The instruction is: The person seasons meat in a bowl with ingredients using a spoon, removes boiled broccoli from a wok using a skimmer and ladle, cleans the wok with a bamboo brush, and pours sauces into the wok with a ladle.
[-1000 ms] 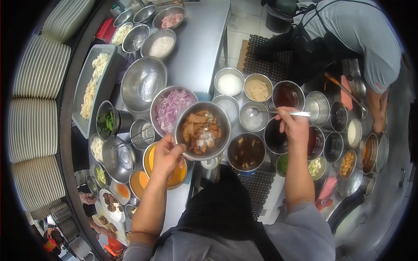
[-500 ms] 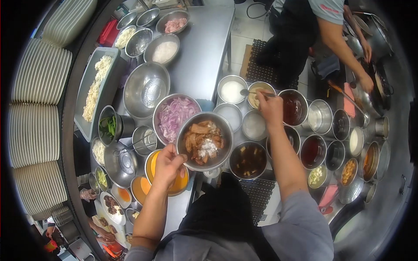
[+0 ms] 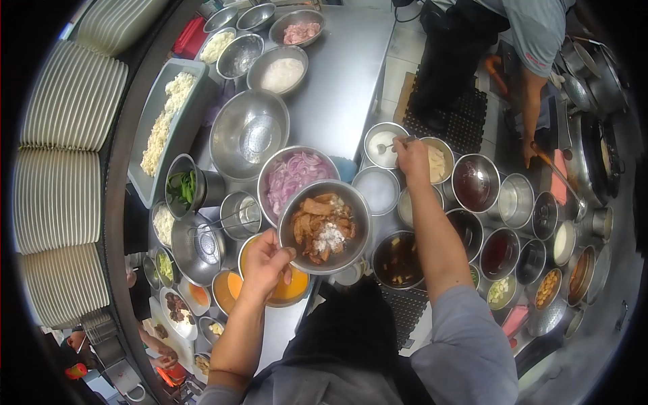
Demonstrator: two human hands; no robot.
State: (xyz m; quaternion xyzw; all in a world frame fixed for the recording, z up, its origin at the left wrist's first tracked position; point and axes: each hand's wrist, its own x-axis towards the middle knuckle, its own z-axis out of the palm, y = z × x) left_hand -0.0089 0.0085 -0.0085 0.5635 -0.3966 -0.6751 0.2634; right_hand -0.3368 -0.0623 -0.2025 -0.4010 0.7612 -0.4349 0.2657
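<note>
My left hand grips the rim of a steel bowl, fingers closed. Inside lie brown strips of meat topped with white powder. My right hand is closed around the handle of a small metal spoon. Its tip is in a round container of white powder, at the surface. Beside that hand stand a container of beige powder and another of white grains or powder. Just behind the held bowl is a bowl of sliced red onion.
Several sauce containers, one with dark red sauce, stand to the right. Orange liquid fills containers below my left hand. Left are a wide steel bowl, a grey tub and stacked plates. A co-worker's arm reaches toward a ladle.
My right hand has moved from over the beige powder to the white powder, and the spoon now dips there. The co-worker's hand has left the wok area. The whole view has shifted slightly.
</note>
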